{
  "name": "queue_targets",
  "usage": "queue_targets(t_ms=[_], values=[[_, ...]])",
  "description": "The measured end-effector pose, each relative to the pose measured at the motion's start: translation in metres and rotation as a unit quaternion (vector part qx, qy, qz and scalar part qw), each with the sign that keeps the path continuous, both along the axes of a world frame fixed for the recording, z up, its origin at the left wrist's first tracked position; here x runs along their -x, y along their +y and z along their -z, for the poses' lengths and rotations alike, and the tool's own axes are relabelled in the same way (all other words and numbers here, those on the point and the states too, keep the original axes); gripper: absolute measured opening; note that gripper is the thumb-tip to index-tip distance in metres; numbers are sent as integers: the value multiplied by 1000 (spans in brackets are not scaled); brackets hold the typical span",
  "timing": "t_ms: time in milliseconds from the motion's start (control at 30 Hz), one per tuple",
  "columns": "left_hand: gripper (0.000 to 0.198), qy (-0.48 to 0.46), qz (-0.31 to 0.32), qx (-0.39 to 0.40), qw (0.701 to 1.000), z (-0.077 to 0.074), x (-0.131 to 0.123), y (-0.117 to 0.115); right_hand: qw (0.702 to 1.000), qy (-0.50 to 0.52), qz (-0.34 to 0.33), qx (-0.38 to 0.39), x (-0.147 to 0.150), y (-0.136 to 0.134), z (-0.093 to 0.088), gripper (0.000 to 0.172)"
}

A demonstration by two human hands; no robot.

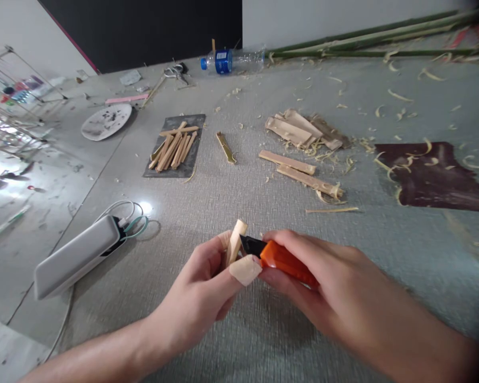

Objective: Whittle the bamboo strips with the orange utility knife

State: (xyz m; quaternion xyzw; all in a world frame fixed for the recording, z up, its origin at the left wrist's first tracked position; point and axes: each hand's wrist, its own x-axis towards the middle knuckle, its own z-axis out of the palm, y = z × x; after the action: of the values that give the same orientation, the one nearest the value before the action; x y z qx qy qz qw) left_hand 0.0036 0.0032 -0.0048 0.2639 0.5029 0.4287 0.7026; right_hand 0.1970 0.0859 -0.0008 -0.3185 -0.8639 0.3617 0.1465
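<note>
My left hand pinches a short, pale bamboo strip, tilted upward, with a bandage-like wrap on the thumb. In my right hand is an orange utility knife, its dark blade pointing left and meeting the strip near its upper end. The left thumb lies just below the blade. Beyond the hands, two longer bamboo strips lie on the grey table, near a thin sliver. A short greenish piece rests farther left.
Several cut sticks lie on dark sandpaper. Wide bamboo pieces and brown sandpaper lie right among curled shavings. A power bank with cables stands left. Farther back are a plate, scissors, a bottle and bamboo poles.
</note>
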Motion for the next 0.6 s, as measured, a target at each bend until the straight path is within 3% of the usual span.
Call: queue_targets(t_ms=[233, 600], values=[[32, 63, -3, -31, 998, 0, -2, -3, 1000, 10, -13, -1, -1, 2, -4, 27], [32, 46, -3, -39, 998, 0, -1, -3, 999, 20, -14, -27, -1, -1, -4, 25]])
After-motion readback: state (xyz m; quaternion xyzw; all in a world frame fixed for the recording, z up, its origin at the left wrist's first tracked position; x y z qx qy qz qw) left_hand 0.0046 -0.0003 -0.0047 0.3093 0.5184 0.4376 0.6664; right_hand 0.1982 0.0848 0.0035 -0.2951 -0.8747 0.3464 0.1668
